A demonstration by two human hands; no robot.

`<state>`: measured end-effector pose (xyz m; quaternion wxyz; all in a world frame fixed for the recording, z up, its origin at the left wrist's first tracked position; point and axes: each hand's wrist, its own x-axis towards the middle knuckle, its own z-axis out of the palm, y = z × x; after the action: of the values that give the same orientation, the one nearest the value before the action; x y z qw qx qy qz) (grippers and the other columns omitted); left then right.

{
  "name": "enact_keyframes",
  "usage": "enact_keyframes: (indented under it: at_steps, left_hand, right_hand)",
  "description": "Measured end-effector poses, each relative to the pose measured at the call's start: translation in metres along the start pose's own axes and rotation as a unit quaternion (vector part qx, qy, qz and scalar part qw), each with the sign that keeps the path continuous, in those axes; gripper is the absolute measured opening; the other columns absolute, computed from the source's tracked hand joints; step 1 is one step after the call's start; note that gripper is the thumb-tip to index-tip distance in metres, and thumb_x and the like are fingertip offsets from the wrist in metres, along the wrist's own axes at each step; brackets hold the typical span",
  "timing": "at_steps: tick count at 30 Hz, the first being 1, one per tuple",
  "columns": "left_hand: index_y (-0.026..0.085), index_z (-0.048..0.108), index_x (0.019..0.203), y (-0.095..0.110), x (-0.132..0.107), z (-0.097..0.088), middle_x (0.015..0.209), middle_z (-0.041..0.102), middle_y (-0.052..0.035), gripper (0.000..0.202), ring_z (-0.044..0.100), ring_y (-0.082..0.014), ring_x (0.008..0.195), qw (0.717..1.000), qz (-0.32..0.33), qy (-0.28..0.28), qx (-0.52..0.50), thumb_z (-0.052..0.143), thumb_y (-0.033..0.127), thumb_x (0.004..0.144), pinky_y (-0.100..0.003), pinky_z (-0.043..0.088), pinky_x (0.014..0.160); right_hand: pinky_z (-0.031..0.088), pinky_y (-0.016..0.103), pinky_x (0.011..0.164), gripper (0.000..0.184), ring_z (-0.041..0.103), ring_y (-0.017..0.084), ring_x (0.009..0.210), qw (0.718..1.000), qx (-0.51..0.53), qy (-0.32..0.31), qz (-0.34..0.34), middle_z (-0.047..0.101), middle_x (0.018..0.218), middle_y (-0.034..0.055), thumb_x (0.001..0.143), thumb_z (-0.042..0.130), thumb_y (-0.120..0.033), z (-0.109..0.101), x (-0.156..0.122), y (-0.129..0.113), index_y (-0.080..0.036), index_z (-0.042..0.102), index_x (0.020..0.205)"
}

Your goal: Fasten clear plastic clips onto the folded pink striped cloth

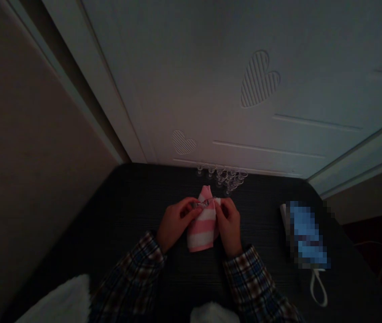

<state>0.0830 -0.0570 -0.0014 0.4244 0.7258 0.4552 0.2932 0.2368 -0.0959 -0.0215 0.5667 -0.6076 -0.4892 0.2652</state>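
Note:
A small pink-and-white striped cloth piece (202, 226) lies on a dark tabletop (137, 211), held between both hands. My left hand (175, 223) is closed on its left side, fingers pinching near a small clear clip-like object (203, 203) at the cloth's upper part. On the right side my right hand (228, 224) pinches the same spot with closed fingers. Both sleeves are plaid. The scene is dim and the small object is hard to make out.
A cluster of several small clear plastic pieces (224, 176) lies by the white door (245, 89) with heart shapes behind the table. A blurred blue item with a white loop (307, 242) lies to the right. White fluffy things (59, 303) sit at the near edge.

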Motion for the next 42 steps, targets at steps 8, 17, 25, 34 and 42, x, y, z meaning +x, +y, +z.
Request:
enact_keyframes:
  at_steps: [8, 17, 25, 34, 42]
  left_hand:
    - [0.018, 0.061, 0.086, 0.0009, -0.0002, -0.0008, 0.061, 0.057, 0.0014, 0.032, 0.054, -0.0125, 0.057, 0.999, -0.011, -0.01, 0.039, 0.045, 0.045, 0.082, -0.02, 0.039, 0.051]
    - [0.019, 0.059, 0.096, 0.001, -0.0004, 0.0015, 0.068, 0.061, 0.0002, 0.032, 0.056, -0.0125, 0.06, 1.0, -0.006, 0.008, 0.013, 0.045, 0.043, 0.082, -0.02, 0.041, 0.052]
    - [0.021, 0.049, 0.113, 0.002, 0.0006, 0.0032, 0.077, 0.06, -0.0005, 0.04, 0.058, -0.0129, 0.062, 1.0, 0.01, 0.024, -0.011, 0.05, 0.042, 0.079, -0.022, 0.045, 0.054]
    - [0.022, 0.051, 0.11, 0.0031, -0.0005, 0.0036, 0.079, 0.059, -0.0006, 0.033, 0.058, -0.0123, 0.064, 1.0, 0.013, 0.023, 0.007, 0.046, 0.038, 0.082, -0.021, 0.044, 0.054]
    - [0.02, 0.056, 0.102, 0.003, -0.0014, 0.0019, 0.069, 0.06, 0.0008, 0.032, 0.057, -0.0126, 0.06, 0.999, 0.007, 0.012, 0.034, 0.044, 0.043, 0.083, -0.021, 0.041, 0.053]
  right_hand:
    - [0.037, 0.024, 0.061, 0.016, 0.047, 0.012, 0.068, 1.0, 0.006, -0.004, -0.006, 0.05, 0.075, -0.0004, 0.084, 0.049, -0.03, -0.0007, -0.0004, -0.0026, -0.018, 0.058, 0.078]
    - [0.037, 0.024, 0.06, 0.015, 0.047, 0.012, 0.068, 1.0, 0.01, -0.001, -0.005, 0.05, 0.074, -0.0007, 0.083, 0.049, -0.03, 0.0013, -0.0004, -0.0001, -0.019, 0.058, 0.078]
    - [0.037, 0.024, 0.061, 0.016, 0.048, 0.012, 0.068, 1.0, 0.001, 0.004, -0.01, 0.052, 0.075, -0.0003, 0.083, 0.049, -0.031, 0.0011, -0.0001, -0.0003, -0.019, 0.058, 0.078]
    - [0.038, 0.024, 0.062, 0.016, 0.049, 0.013, 0.07, 1.0, 0.003, 0.002, -0.004, 0.054, 0.077, 0.0003, 0.083, 0.048, -0.03, 0.0004, -0.0006, -0.0006, -0.019, 0.059, 0.079]
    - [0.038, 0.024, 0.061, 0.017, 0.049, 0.013, 0.069, 1.0, 0.006, 0.004, -0.003, 0.054, 0.075, 0.0003, 0.083, 0.049, -0.031, 0.0012, 0.0001, 0.0009, -0.018, 0.059, 0.079]
